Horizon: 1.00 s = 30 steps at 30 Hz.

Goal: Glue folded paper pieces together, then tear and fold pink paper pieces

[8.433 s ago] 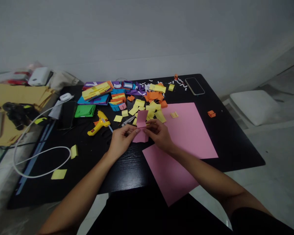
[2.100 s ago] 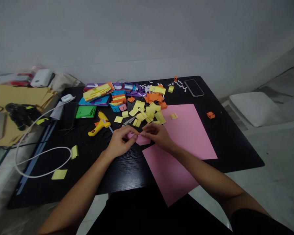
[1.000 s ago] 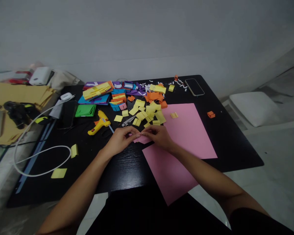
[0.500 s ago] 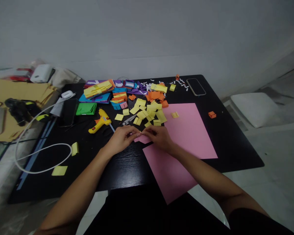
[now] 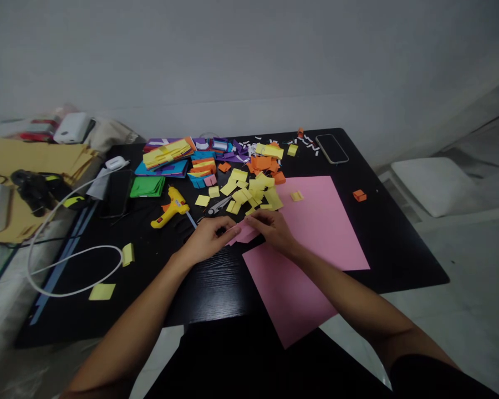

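Between my two hands is a small piece of pink paper, pinched at its ends. My left hand is closed on its left end, thumb and fingers together. My right hand grips the right end, above a large pink sheet with a cut-out corner. Just beyond the hands lie scissors, partly covered by a heap of folded yellow paper pieces. A yellow glue gun rests to the left of my left hand.
Coloured paper bundles and a green stack lie at the back left. Orange pieces sit behind the yellow heap. A phone is at the back right. A white cable loops over the black table.
My hands have drawn slightly apart, the right one moving right and up a little. More of the pink paper piece shows between them.
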Available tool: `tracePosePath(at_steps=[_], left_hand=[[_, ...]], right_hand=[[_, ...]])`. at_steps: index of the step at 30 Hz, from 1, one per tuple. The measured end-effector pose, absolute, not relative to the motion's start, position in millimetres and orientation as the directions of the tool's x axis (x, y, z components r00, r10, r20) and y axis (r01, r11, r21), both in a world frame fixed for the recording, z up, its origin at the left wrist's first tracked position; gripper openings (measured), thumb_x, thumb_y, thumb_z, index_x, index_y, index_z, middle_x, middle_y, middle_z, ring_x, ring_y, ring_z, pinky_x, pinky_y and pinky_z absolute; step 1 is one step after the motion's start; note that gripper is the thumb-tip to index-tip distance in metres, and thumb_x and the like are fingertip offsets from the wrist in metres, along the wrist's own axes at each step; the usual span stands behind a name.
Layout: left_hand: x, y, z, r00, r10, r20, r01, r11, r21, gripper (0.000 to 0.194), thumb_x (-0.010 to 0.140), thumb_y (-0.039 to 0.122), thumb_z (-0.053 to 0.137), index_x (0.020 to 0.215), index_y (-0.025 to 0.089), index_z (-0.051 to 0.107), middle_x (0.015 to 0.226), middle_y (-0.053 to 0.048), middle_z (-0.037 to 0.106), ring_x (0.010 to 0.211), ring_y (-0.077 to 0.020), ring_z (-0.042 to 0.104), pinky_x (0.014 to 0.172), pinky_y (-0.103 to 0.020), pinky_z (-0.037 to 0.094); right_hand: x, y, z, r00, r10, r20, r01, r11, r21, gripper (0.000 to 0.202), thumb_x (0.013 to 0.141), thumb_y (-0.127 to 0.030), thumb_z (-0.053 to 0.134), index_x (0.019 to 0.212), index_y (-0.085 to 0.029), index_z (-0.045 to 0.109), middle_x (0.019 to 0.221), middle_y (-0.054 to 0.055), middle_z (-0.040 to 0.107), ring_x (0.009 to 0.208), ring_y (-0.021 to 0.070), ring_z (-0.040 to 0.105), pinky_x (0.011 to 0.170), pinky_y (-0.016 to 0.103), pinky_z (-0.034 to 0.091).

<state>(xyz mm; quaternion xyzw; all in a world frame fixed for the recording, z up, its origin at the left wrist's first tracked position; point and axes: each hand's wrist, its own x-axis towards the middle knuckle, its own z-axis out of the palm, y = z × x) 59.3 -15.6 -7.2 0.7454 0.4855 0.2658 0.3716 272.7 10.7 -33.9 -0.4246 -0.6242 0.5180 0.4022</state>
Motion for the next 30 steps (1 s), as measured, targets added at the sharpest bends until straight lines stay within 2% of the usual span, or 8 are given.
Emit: tracePosePath(at_steps=[6,8,11,13,16,19,25,30], left_hand=[[59.1,-15.6,-9.3,0.379,0.925,0.029,0.510,-0.235,0.827,0.034,0.099,0.045,0.059,0.083,0.017,0.072,0.070,0.001,0.066,0.061,-0.0112,0.054,0.053,-0.021,0.037],[59.2,-15.5,-10.7,0.316,0.948,0.043,0.489,-0.202,0.849,0.033,0.097,0.046,0.061,0.085,0.018,0.073,0.071,0.001,0.067,0.061,-0.0115,0.054,0.055,-0.022,0.040],[60.2,-14.3,-12.5,0.190,0.980,0.051,0.421,-0.128,0.898,0.031,0.094,0.046,0.064,0.085,0.018,0.072,0.070,0.001,0.067,0.062,-0.0123,0.056,0.058,-0.023,0.043],[61.2,-13.3,-13.3,0.155,0.987,0.047,0.352,-0.100,0.931,0.030,0.091,0.046,0.067,0.083,0.018,0.072,0.070,0.001,0.067,0.063,-0.0129,0.057,0.060,-0.024,0.044],[62.9,-12.9,-14.7,0.215,0.977,0.005,0.289,-0.068,0.955,0.028,0.085,0.045,0.073,0.083,0.017,0.072,0.072,0.000,0.069,0.065,-0.0143,0.059,0.063,-0.026,0.047],[64.8,-14.4,-16.9,0.282,0.957,-0.068,0.290,-0.017,0.957,0.026,0.083,0.042,0.074,0.082,0.016,0.073,0.070,0.000,0.070,0.063,-0.0141,0.060,0.061,-0.026,0.046],[66.2,-15.1,-18.0,0.204,0.978,-0.045,0.242,-0.006,0.970,0.028,0.083,0.044,0.076,0.087,0.016,0.075,0.076,-0.003,0.075,0.066,-0.0157,0.064,0.063,-0.027,0.049],[64.7,-13.2,-14.4,0.207,0.978,-0.017,0.145,-0.013,0.989,0.027,0.083,0.038,0.076,0.099,0.017,0.072,0.090,-0.005,0.077,0.081,-0.0191,0.071,0.075,-0.031,0.056]], right_hand=[[270.1,10.6,-34.8,-0.319,0.947,0.042,0.095,0.076,-0.993,0.028,0.087,-0.047,0.072,0.079,-0.020,0.072,0.072,0.000,0.068,0.069,0.0147,0.060,0.064,0.028,0.048],[268.6,10.6,-35.1,-0.381,0.924,-0.024,0.019,-0.018,-1.000,0.028,0.080,-0.047,0.079,0.085,-0.020,0.073,0.077,0.000,0.071,0.071,0.0158,0.065,0.067,0.029,0.053],[266.8,10.4,-36.9,-0.469,0.874,-0.123,-0.116,-0.199,-0.973,0.040,0.066,-0.042,0.092,0.092,-0.020,0.071,0.085,0.002,0.076,0.077,0.0190,0.071,0.072,0.033,0.060],[266.7,10.7,-38.6,-0.459,0.877,-0.141,-0.174,-0.245,-0.954,0.041,0.064,-0.041,0.093,0.091,-0.020,0.070,0.086,0.003,0.076,0.079,0.0198,0.073,0.076,0.036,0.062],[268.0,12.0,-40.1,-0.340,0.934,-0.107,-0.216,-0.189,-0.958,0.036,0.068,-0.041,0.091,0.089,-0.020,0.070,0.086,0.001,0.075,0.080,0.0175,0.073,0.080,0.035,0.062],[269.1,13.0,-40.0,-0.248,0.967,-0.063,-0.181,-0.110,-0.977,0.036,0.071,-0.041,0.090,0.094,-0.021,0.071,0.089,0.001,0.076,0.084,0.0165,0.072,0.082,0.032,0.060],[269.7,12.5,-38.3,-0.371,0.925,-0.078,-0.099,-0.123,-0.987,0.033,0.071,-0.044,0.089,0.089,-0.020,0.074,0.088,0.004,0.078,0.081,0.0184,0.073,0.078,0.033,0.059],[271.1,12.0,-37.7,-0.374,0.927,-0.033,-0.047,-0.054,-0.997,0.027,0.075,-0.044,0.086,0.082,-0.019,0.076,0.079,0.003,0.076,0.071,0.0161,0.069,0.068,0.030,0.056]])
